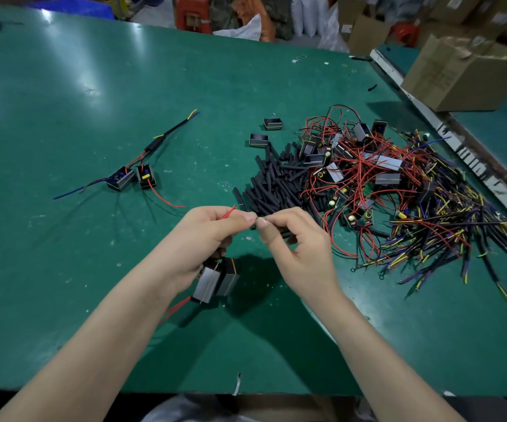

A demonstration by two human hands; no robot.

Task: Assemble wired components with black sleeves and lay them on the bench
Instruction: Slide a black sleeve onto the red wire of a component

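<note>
My left hand point(206, 239) pinches a red wire point(227, 213) and carries a grey-and-black boxed component point(215, 280) that hangs under the palm with red leads trailing down. My right hand point(294, 242) pinches a short black sleeve point(284, 231) whose end meets the wire tip between my thumbs. A heap of loose black sleeves point(276, 181) lies just beyond my hands. To its right sprawls a tangle of wired components point(368, 175) with red, yellow and purple leads. One sleeved assembly point(142, 169) rests on the bench at the left.
The green bench point(93, 86) stretches wide to the left and back. Two small black open cases point(265, 132) sit behind the sleeve heap. A cardboard box point(465, 74) stands at the far right beyond a metal rail point(459, 147). The bench's near edge point(246, 394) runs below my forearms.
</note>
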